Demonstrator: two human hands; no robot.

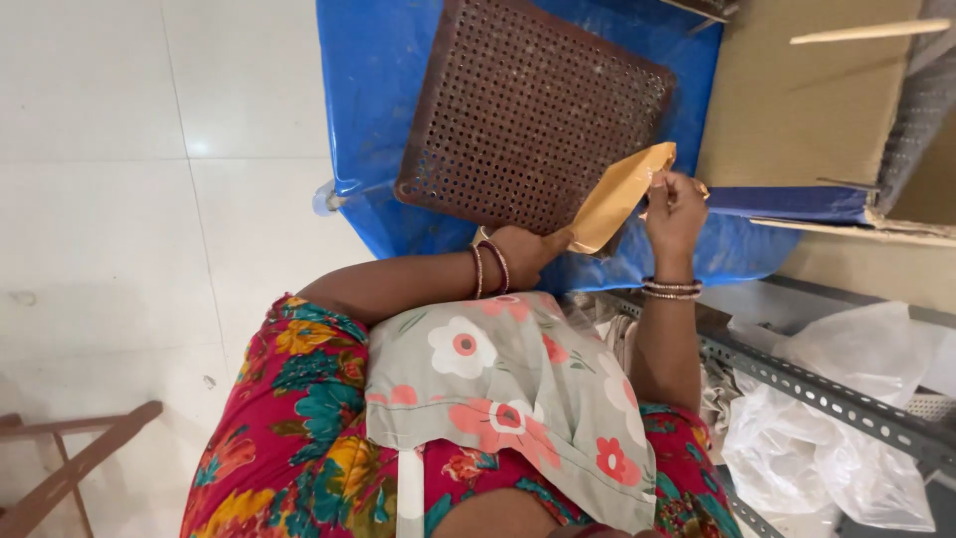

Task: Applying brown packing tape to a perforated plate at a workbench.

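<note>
Both my hands hold a tan paper envelope [617,194] above a blue plastic sheet [378,120]. My left hand [523,254], with bangles at the wrist, pinches the envelope's lower corner. My right hand [677,209], also bangled, grips its upper right edge. Just beyond the envelope a brown perforated square board [518,110] lies flat on the blue sheet. A grey cloth with red and white flowers [508,399] is draped over my lap.
A cardboard box [797,100] stands at the upper right, with a thin wooden stick [866,32] over it. A grey slotted metal rack [817,389] with clear plastic bags [827,448] is at the lower right. White floor tiles [119,199] lie left; a wooden frame [70,463] is bottom left.
</note>
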